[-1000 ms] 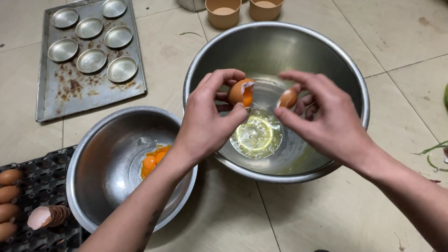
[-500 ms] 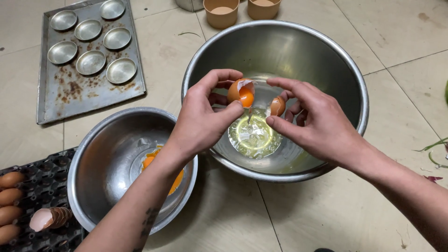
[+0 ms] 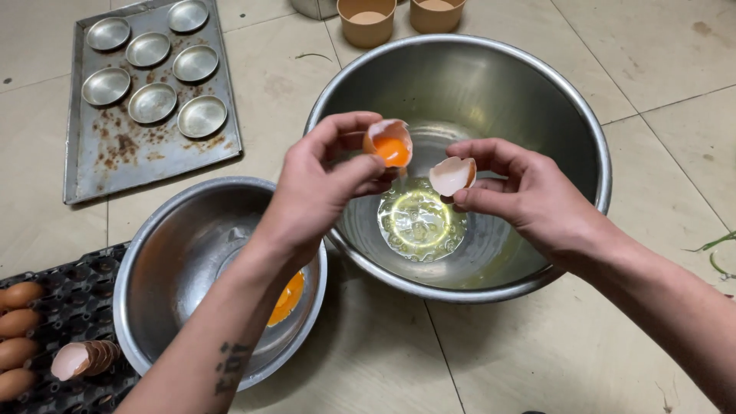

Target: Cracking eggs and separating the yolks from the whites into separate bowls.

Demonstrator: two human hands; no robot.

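Landmark for all positions: the large steel bowl point(image 3: 537, 92) on the tiled floor point(image 3: 659, 69).

Far left of it, at the lower frame edge, a dark egg tray point(image 3: 69, 291) carries whole brown eggs point(image 3: 19, 322) and a stack of emptied shells point(image 3: 80, 359). Up and left of the large bowl lies a stained baking sheet point(image 3: 115, 165) bearing seven small round tins point(image 3: 152, 102). Just left of the large bowl, rims close together, sits a smaller steel bowl point(image 3: 165, 253); orange yolk point(image 3: 289, 297) shows in its bottom, partly hidden under my forearm.

My left hand point(image 3: 318, 192) is over the left rim of the large bowl. Its fingers and thumb are closed around a half eggshell point(image 3: 389, 142), held open side up, with a yolk sitting in it.

Directly below, in the bottom of the large bowl, lies a pool of clear egg white point(image 3: 420, 222).

My right hand point(image 3: 529, 195) is over the middle of the large bowl. Thumb and fingertips are pinched on the second half shell point(image 3: 452, 175), tilted, nothing visible inside. The two halves are near each other, not touching.

Beyond the far rim of the large bowl stand two tan cups point(image 3: 368, 19).
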